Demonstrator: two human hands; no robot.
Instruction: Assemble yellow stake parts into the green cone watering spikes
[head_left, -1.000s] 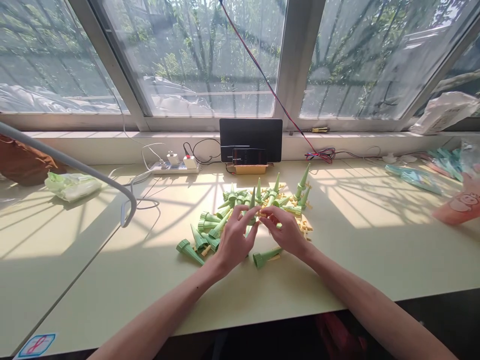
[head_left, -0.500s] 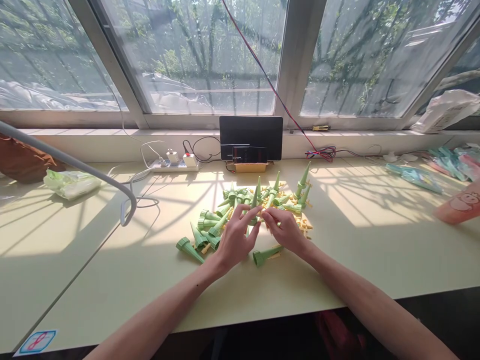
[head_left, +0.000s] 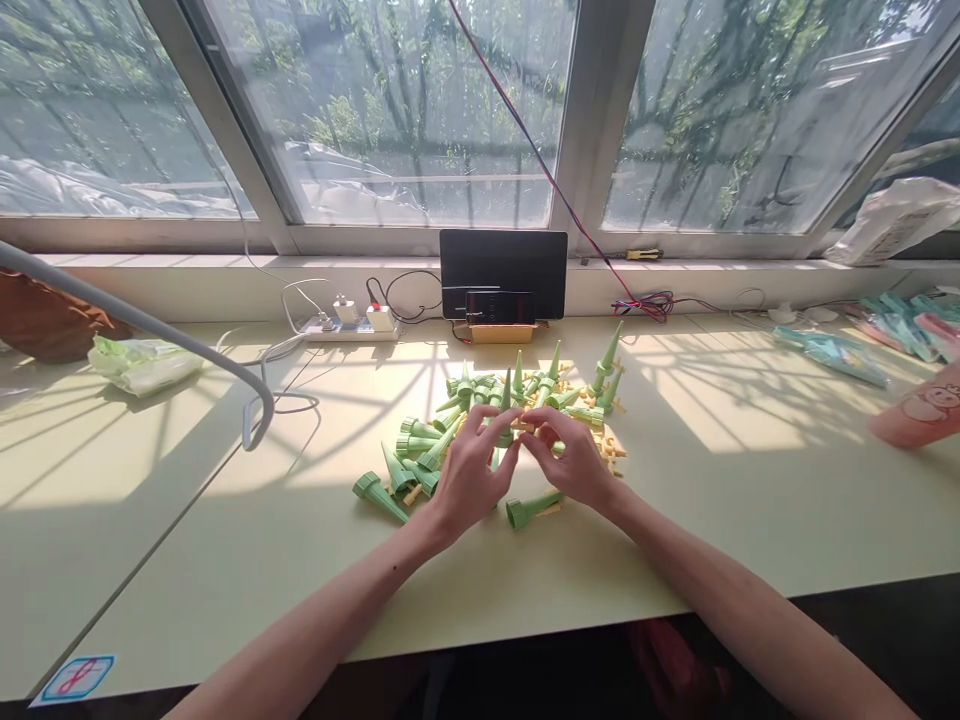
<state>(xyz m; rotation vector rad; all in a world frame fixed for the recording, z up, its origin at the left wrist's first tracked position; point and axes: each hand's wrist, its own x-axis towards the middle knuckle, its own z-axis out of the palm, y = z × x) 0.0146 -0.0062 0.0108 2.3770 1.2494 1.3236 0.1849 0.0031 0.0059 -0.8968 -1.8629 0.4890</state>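
My left hand point(head_left: 472, 470) pinches a green plant-watering spike point(head_left: 507, 392) upright, its pointed end up and its lower part largely behind my fingers. The thumb and forefinger of my right hand point(head_left: 574, 460) curve round a small yellow valve point(head_left: 527, 426) at that spike's side; the exact contact is partly hidden. Around and behind both hands lies a heap of similar green spikes point(head_left: 420, 440), some standing, others on their sides. Loose yellow valves point(head_left: 613, 450) lie right of the heap. One spike point(head_left: 529, 510) rests on its side in front of my hands.
A tablet point(head_left: 502, 265) and a phone point(head_left: 501, 307) lean at the back by the window. A power strip point(head_left: 352, 330) with cables sits left of them. A grey curved arm point(head_left: 187, 355) crosses the left side. At right are a pink cup point(head_left: 919, 410) and plastic bags point(head_left: 832, 355).
My right thumb and forefinger have spread slightly from a tight pinch beside the spike. The spike in my left hand has shifted a little left and down.
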